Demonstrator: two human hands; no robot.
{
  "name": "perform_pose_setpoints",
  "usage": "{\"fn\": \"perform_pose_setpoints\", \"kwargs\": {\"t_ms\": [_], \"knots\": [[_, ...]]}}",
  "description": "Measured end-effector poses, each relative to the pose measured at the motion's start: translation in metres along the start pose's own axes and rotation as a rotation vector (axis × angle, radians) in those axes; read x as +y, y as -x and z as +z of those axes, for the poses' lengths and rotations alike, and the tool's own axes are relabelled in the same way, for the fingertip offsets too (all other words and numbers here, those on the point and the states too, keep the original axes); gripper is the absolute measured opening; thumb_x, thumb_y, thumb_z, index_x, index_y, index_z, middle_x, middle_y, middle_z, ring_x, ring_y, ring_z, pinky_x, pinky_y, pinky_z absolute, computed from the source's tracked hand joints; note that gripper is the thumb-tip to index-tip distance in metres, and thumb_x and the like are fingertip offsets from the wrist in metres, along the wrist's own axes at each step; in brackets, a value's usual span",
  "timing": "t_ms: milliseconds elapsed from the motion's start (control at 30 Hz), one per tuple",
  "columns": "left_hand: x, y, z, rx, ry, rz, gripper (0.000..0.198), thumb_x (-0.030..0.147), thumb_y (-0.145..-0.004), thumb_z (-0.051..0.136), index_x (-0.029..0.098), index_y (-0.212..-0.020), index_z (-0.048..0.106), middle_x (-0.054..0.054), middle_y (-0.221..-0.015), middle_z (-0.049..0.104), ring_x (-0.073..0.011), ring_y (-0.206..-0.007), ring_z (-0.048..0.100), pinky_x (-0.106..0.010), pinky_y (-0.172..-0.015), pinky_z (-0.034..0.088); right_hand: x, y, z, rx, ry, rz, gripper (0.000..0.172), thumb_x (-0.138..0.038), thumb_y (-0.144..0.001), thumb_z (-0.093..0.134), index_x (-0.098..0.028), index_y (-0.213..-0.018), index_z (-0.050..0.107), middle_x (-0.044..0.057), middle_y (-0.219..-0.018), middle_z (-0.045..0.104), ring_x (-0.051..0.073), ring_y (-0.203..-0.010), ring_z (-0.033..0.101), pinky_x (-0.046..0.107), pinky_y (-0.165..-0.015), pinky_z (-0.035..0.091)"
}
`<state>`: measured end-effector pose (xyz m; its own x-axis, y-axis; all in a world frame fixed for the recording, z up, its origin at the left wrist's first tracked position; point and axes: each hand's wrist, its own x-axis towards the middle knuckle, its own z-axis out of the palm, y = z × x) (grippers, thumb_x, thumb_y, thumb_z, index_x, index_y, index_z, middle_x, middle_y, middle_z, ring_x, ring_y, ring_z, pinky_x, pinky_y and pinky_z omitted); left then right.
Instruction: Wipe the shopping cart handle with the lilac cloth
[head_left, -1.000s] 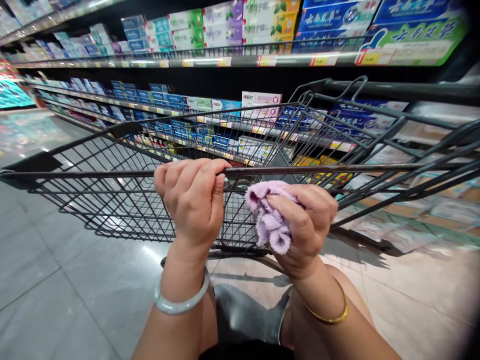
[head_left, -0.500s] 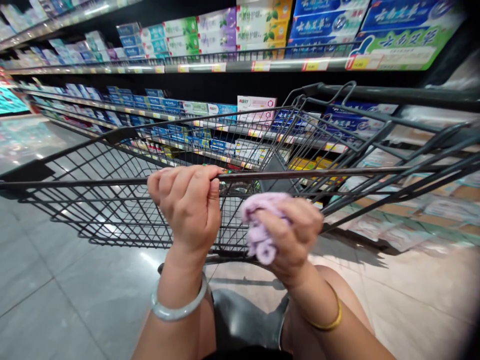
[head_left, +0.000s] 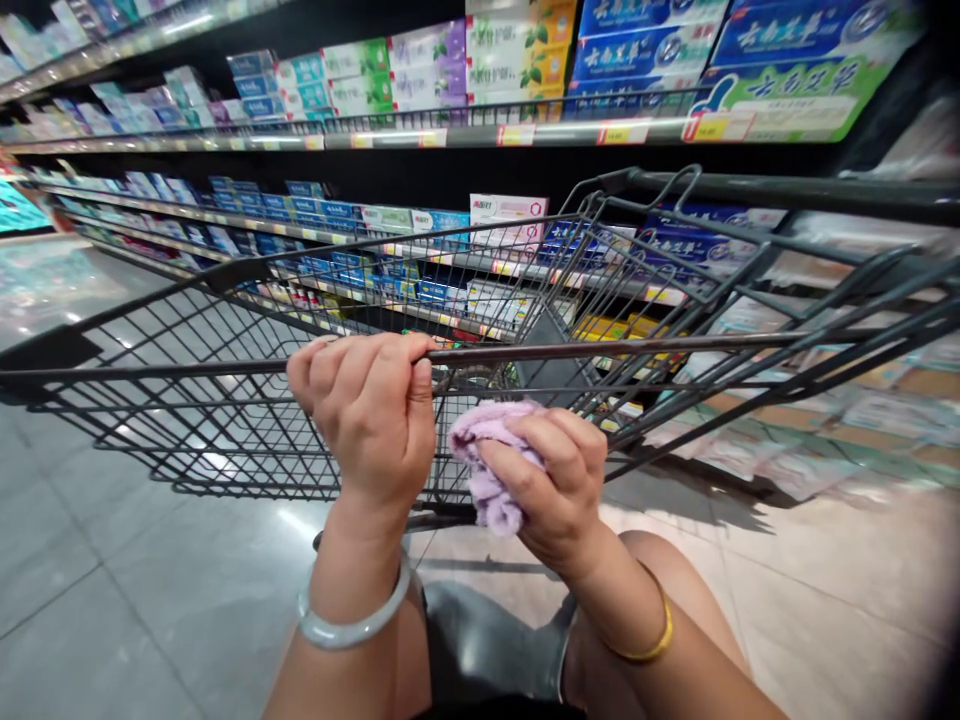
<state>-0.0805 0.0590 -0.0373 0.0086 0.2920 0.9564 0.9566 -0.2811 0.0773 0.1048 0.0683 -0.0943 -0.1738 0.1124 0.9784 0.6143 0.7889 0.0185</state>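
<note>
A black wire shopping cart (head_left: pixel 225 330) stands in front of me in a store aisle. My left hand (head_left: pixel 367 415) is wrapped round the cart's near top rail (head_left: pixel 637 347). It wears a pale bangle at the wrist. My right hand (head_left: pixel 555 480) is closed on a bunched lilac cloth (head_left: pixel 487 465), held against the cart's wire wall just below that rail and close beside my left hand. A gold bangle sits on the right wrist.
Shelves (head_left: pixel 450 135) stacked with boxed toothpaste run along the far side of the cart, with price tags on their edges. Grey and beige floor tiles (head_left: pixel 112 600) lie below. My knees and a dark garment (head_left: pixel 487 630) show at the bottom.
My right hand with the cloth has slid left and down along the cart's wall, closer to my left hand. The left hand keeps its grip on the rail.
</note>
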Motion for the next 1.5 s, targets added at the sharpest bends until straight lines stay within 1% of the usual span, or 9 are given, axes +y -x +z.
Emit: {"fn": "perform_pose_setpoints", "kwargs": {"t_ms": [200, 267, 433, 667, 867, 1033, 1267, 1433, 1500], "knots": [[0.001, 0.001, 0.0, -0.002, 0.019, -0.011, 0.018, 0.025, -0.099, 0.053, 0.024, -0.107, 0.068, -0.007, -0.101, 0.073, -0.0259, -0.101, 0.061, -0.053, -0.108, 0.034, 0.019, -0.024, -0.017, 0.299, 0.125, 0.147, 0.02, -0.024, -0.091, 0.071, -0.025, -0.111, 0.07, 0.005, -0.111, 0.061, 0.024, -0.107, 0.061, 0.045, -0.094, 0.052], [0.001, 0.001, 0.0, 0.002, 0.016, -0.011, 0.017, 0.025, -0.098, 0.053, 0.024, -0.107, 0.068, -0.006, -0.101, 0.073, -0.0258, -0.102, 0.061, -0.052, -0.109, 0.034, 0.018, -0.019, -0.015, 0.269, 0.106, 0.14, 0.018, -0.024, -0.092, 0.071, -0.024, -0.11, 0.07, 0.006, -0.111, 0.061, 0.024, -0.107, 0.06, 0.045, -0.094, 0.052], [0.001, 0.0, 0.0, -0.007, 0.007, -0.014, 0.018, 0.026, -0.099, 0.053, 0.024, -0.108, 0.069, -0.006, -0.101, 0.074, -0.0257, -0.102, 0.06, -0.052, -0.11, 0.033, 0.006, 0.0, -0.007, -0.006, -0.001, -0.024, 0.017, -0.027, -0.095, 0.067, -0.029, -0.112, 0.071, 0.004, -0.113, 0.064, 0.024, -0.112, 0.057, 0.042, -0.094, 0.053], [0.003, 0.002, 0.002, 0.005, 0.025, -0.031, 0.017, 0.025, -0.098, 0.054, 0.025, -0.107, 0.068, -0.005, -0.101, 0.074, -0.0246, -0.103, 0.061, -0.053, -0.114, 0.03, 0.021, -0.017, -0.018, 0.265, 0.095, 0.123, 0.018, -0.022, -0.09, 0.072, -0.025, -0.107, 0.07, 0.005, -0.11, 0.063, 0.024, -0.106, 0.061, 0.045, -0.093, 0.053], [0.001, 0.002, 0.002, 0.01, 0.013, -0.026, 0.016, 0.024, -0.098, 0.053, 0.025, -0.107, 0.067, -0.006, -0.102, 0.074, -0.0247, -0.104, 0.06, -0.053, -0.114, 0.03, 0.003, -0.001, -0.006, 0.014, 0.009, -0.038, 0.015, -0.028, -0.096, 0.066, -0.031, -0.109, 0.071, 0.003, -0.113, 0.064, 0.023, -0.112, 0.058, 0.041, -0.094, 0.054], [0.002, 0.001, 0.001, -0.001, 0.014, -0.026, 0.017, 0.024, -0.099, 0.052, 0.026, -0.108, 0.067, -0.006, -0.102, 0.074, -0.025, -0.104, 0.061, -0.053, -0.114, 0.031, 0.019, -0.019, -0.021, 0.298, 0.113, 0.146, 0.02, -0.022, -0.09, 0.071, -0.026, -0.11, 0.069, 0.005, -0.112, 0.061, 0.024, -0.108, 0.062, 0.044, -0.094, 0.053], [0.001, 0.001, 0.0, -0.017, 0.027, -0.021, 0.018, 0.026, -0.098, 0.052, 0.029, -0.109, 0.066, -0.006, -0.103, 0.074, -0.0266, -0.104, 0.061, -0.054, -0.113, 0.031, 0.013, -0.008, -0.012, 0.117, 0.053, -0.003, 0.016, -0.026, -0.091, 0.071, -0.029, -0.107, 0.071, 0.004, -0.111, 0.065, 0.024, -0.109, 0.059, 0.042, -0.094, 0.055], [0.001, 0.002, 0.001, -0.003, 0.037, -0.029, 0.019, 0.027, -0.099, 0.051, 0.029, -0.111, 0.067, -0.006, -0.104, 0.073, -0.0271, -0.105, 0.061, -0.055, -0.113, 0.03, 0.036, -0.024, -0.034, 0.372, 0.19, 0.103, 0.031, -0.018, -0.084, 0.076, -0.023, -0.114, 0.07, 0.007, -0.105, 0.064, 0.025, -0.103, 0.064, 0.042, -0.087, 0.056], [0.002, 0.002, 0.002, 0.003, 0.031, -0.029, 0.019, 0.026, -0.099, 0.051, 0.029, -0.11, 0.066, -0.006, -0.104, 0.074, -0.0268, -0.106, 0.06, -0.056, -0.113, 0.03, 0.039, -0.026, -0.036, 0.396, 0.226, 0.147, 0.031, -0.017, -0.083, 0.076, -0.021, -0.113, 0.071, 0.008, -0.102, 0.065, 0.026, -0.104, 0.065, 0.044, -0.087, 0.055]]}}
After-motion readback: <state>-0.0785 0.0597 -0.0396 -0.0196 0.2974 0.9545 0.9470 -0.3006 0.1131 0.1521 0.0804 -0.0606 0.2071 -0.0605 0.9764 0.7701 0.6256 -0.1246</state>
